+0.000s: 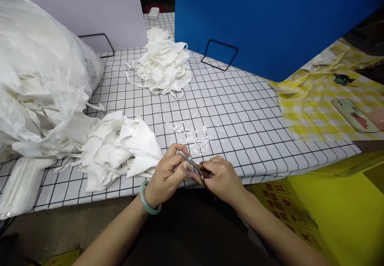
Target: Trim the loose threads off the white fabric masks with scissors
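Note:
My right hand (222, 177) is closed round the handles of small brown-handled scissors (196, 166), whose blades point left toward my left hand. My left hand (168, 173), with a green bangle on its wrist, has its fingers curled and pinched together at the blade tips; whatever is between them is too small to make out. Both hands hover at the near edge of the grid-patterned table (240, 114). Tiny white clippings (193, 135) lie scattered just beyond the hands. A heap of white fabric pieces (120, 146) lies immediately left of my left hand.
A second pile of white pieces (163, 64) sits farther back. A large clear plastic bag (39, 70) full of white pieces fills the left. A blue board (270, 18) and white board stand behind. A phone (354, 116) lies on yellow checked cloth. A yellow box (345, 214) stands at right.

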Demonstrator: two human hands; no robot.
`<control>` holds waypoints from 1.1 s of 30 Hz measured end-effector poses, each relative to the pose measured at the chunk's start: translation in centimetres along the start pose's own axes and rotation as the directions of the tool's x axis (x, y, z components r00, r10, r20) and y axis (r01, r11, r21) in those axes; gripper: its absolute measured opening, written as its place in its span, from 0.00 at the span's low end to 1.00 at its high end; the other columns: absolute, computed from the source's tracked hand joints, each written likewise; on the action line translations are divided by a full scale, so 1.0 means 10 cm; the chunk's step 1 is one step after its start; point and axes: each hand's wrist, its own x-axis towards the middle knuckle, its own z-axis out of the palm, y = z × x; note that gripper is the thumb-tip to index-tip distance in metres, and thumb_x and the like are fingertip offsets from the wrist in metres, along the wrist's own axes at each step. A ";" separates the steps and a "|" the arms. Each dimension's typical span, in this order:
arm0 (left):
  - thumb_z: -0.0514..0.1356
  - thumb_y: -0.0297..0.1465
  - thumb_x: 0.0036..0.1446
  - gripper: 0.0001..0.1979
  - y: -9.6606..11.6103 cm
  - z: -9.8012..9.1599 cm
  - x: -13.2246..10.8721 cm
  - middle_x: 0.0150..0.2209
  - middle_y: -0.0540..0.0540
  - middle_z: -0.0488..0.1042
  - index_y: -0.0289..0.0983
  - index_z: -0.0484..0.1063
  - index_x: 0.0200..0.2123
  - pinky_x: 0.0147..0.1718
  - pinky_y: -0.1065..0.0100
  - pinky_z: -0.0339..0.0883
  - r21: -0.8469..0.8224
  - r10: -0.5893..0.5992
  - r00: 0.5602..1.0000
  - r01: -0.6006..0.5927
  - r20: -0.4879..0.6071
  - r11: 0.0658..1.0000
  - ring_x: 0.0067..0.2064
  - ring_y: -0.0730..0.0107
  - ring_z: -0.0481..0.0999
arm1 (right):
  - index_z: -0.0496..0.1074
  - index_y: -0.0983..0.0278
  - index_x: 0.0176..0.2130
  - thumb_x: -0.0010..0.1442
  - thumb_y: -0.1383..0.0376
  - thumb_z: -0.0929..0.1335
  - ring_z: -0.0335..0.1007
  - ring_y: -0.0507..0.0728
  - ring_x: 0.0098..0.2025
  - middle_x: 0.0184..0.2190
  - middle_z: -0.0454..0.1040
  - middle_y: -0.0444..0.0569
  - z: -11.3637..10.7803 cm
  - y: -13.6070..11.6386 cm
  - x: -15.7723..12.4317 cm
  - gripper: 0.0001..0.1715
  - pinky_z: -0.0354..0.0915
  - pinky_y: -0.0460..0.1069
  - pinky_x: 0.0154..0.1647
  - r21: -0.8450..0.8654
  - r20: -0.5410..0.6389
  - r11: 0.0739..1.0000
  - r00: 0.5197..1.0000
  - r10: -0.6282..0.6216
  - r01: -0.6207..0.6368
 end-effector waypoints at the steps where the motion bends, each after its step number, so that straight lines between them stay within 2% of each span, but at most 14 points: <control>1: 0.54 0.34 0.69 0.15 -0.01 0.02 0.02 0.41 0.41 0.67 0.35 0.74 0.32 0.46 0.63 0.68 -0.001 -0.016 1.000 0.016 0.003 1.000 0.47 0.62 0.69 | 0.59 0.62 0.17 0.62 0.47 0.70 0.57 0.49 0.19 0.13 0.62 0.41 0.00 0.02 -0.02 0.33 0.59 0.46 0.27 0.013 0.027 0.999 0.999 0.046 -0.047; 4: 0.54 0.36 0.69 0.16 -0.03 0.03 0.04 0.41 0.42 0.66 0.35 0.74 0.31 0.49 0.61 0.67 -0.008 -0.032 0.999 0.032 0.004 0.999 0.49 0.61 0.68 | 0.58 0.62 0.17 0.62 0.45 0.69 0.58 0.51 0.20 0.14 0.62 0.41 -0.03 0.05 -0.02 0.34 0.59 0.46 0.26 0.037 0.089 0.990 0.987 0.130 -0.134; 7: 0.54 0.37 0.69 0.17 -0.03 0.02 0.04 0.42 0.41 0.66 0.35 0.74 0.31 0.48 0.62 0.67 -0.020 -0.035 0.999 0.035 0.007 0.999 0.48 0.62 0.68 | 0.58 0.61 0.17 0.61 0.43 0.69 0.58 0.51 0.20 0.14 0.62 0.42 -0.09 0.04 0.02 0.34 0.58 0.47 0.25 0.052 0.131 0.990 0.983 0.125 -0.133; 12: 0.54 0.36 0.69 0.16 -0.01 -0.01 0.03 0.40 0.42 0.66 0.35 0.73 0.31 0.49 0.62 0.67 -0.060 -0.017 1.000 0.016 -0.021 0.998 0.49 0.61 0.68 | 0.65 0.61 0.23 0.54 0.41 0.72 0.65 0.54 0.26 0.21 0.70 0.44 -0.16 -0.05 0.05 0.29 0.61 0.48 0.27 0.082 0.242 0.981 0.958 0.152 -0.177; 17: 0.54 0.34 0.69 0.14 0.01 -0.05 0.01 0.40 0.42 0.66 0.36 0.72 0.31 0.50 0.62 0.66 -0.077 -0.001 1.000 0.000 -0.013 0.997 0.50 0.61 0.68 | 0.63 0.61 0.22 0.53 0.41 0.72 0.63 0.54 0.26 0.19 0.67 0.44 -0.17 -0.11 0.09 0.30 0.60 0.49 0.29 0.071 0.247 0.984 0.959 0.141 -0.163; 20: 0.54 0.33 0.69 0.14 -0.01 -0.05 0.01 0.39 0.42 0.66 0.35 0.72 0.31 0.50 0.62 0.67 -0.063 0.004 1.000 -0.004 -0.001 0.998 0.51 0.61 0.68 | 0.64 0.61 0.22 0.53 0.43 0.73 0.62 0.54 0.27 0.20 0.66 0.44 -0.18 -0.14 0.13 0.29 0.60 0.49 0.29 0.162 0.255 0.966 0.954 0.157 -0.202; 22: 0.53 0.31 0.69 0.14 0.00 -0.03 0.01 0.40 0.41 0.67 0.35 0.72 0.31 0.50 0.61 0.69 -0.028 0.002 1.000 -0.002 0.000 1.000 0.51 0.61 0.69 | 0.69 0.62 0.27 0.55 0.46 0.73 0.64 0.54 0.29 0.25 0.70 0.45 -0.17 -0.16 0.17 0.23 0.63 0.49 0.31 0.310 0.273 0.906 0.940 0.207 -0.290; 24: 0.52 0.28 0.68 0.12 0.06 0.02 -0.01 0.43 0.39 0.69 0.35 0.71 0.32 0.50 0.60 0.70 0.060 0.032 0.999 -0.033 0.020 0.998 0.52 0.60 0.70 | 0.72 0.62 0.36 0.56 0.49 0.73 0.67 0.55 0.32 0.30 0.72 0.46 -0.16 -0.17 0.19 0.20 0.66 0.49 0.33 0.491 0.307 0.781 0.916 0.259 -0.386; 27: 0.53 0.25 0.65 0.08 0.23 0.03 -0.09 0.51 0.34 0.70 0.34 0.72 0.42 0.54 0.53 0.70 0.322 0.088 0.985 -0.133 0.151 0.937 0.56 0.54 0.70 | 0.70 0.62 0.39 0.58 0.49 0.71 0.70 0.55 0.34 0.32 0.71 0.46 -0.11 -0.15 0.19 0.21 0.69 0.49 0.35 0.659 0.400 0.583 0.878 0.263 -0.475; 29: 0.57 0.26 0.64 0.09 0.33 -0.08 -0.16 0.55 0.33 0.70 0.34 0.72 0.46 0.56 0.49 0.70 0.470 0.070 0.967 -0.181 0.244 0.864 0.57 0.51 0.70 | 0.68 0.62 0.36 0.59 0.49 0.71 0.69 0.55 0.32 0.30 0.69 0.45 -0.06 -0.11 0.17 0.20 0.68 0.49 0.33 0.657 0.455 0.559 0.857 0.240 -0.506; 30: 0.58 0.26 0.63 0.08 0.35 -0.18 -0.20 0.55 0.34 0.71 0.34 0.72 0.45 0.56 0.49 0.70 0.514 0.056 0.967 -0.180 0.248 0.838 0.56 0.51 0.71 | 0.67 0.62 0.35 0.59 0.50 0.71 0.68 0.54 0.31 0.29 0.68 0.45 -0.03 -0.08 0.15 0.19 0.67 0.48 0.32 0.638 0.468 0.577 0.852 0.237 -0.511; 31: 0.58 0.27 0.63 0.06 0.35 -0.32 -0.23 0.54 0.35 0.72 0.35 0.72 0.43 0.55 0.50 0.71 0.553 0.055 0.976 -0.166 0.212 0.817 0.55 0.52 0.71 | 0.67 0.61 0.34 0.60 0.50 0.70 0.67 0.54 0.31 0.29 0.67 0.45 0.00 -0.06 0.14 0.18 0.66 0.48 0.30 0.616 0.469 0.601 0.850 0.239 -0.509; 33: 0.56 0.25 0.64 0.06 0.29 -0.68 -0.28 0.52 0.37 0.73 0.36 0.72 0.42 0.54 0.51 0.72 0.663 0.072 0.996 -0.085 0.047 0.744 0.55 0.54 0.72 | 0.68 0.61 0.35 0.62 0.52 0.70 0.68 0.55 0.32 0.30 0.68 0.46 0.06 -0.04 0.12 0.16 0.65 0.48 0.29 0.586 0.447 0.641 0.857 0.255 -0.496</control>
